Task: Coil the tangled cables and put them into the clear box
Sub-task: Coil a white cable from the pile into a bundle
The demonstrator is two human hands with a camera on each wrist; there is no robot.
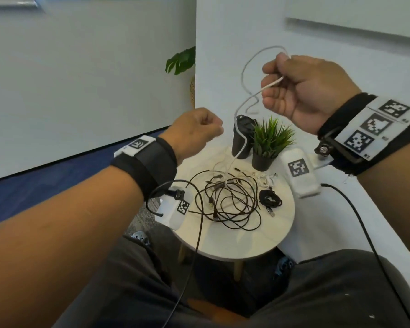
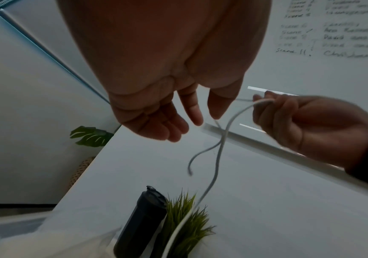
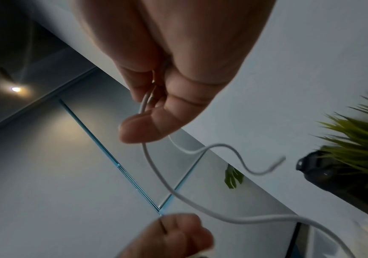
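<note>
My right hand [image 1: 273, 84] is raised above the table and grips a white cable [image 1: 243, 69] between thumb and curled fingers [image 3: 143, 129]. The cable loops up over the hand, with its free end dangling, and its long part runs down to the tangle. My left hand [image 1: 216, 129] hovers lower left of it with loosely curled fingers [image 2: 192, 111] and holds nothing; the white cable [image 2: 219, 153] passes just beside them. A pile of tangled black cables [image 1: 232, 200] lies on the round white table [image 1: 282, 223], with a small coiled black cable [image 1: 270, 197] to its right. I cannot make out the clear box.
A black tumbler [image 1: 242, 138] and a potted green plant [image 1: 268, 143] stand at the table's far edge. Some white cables [image 1: 265, 179] lie near the plant. White walls rise behind and to the right. My knees sit under the table's near edge.
</note>
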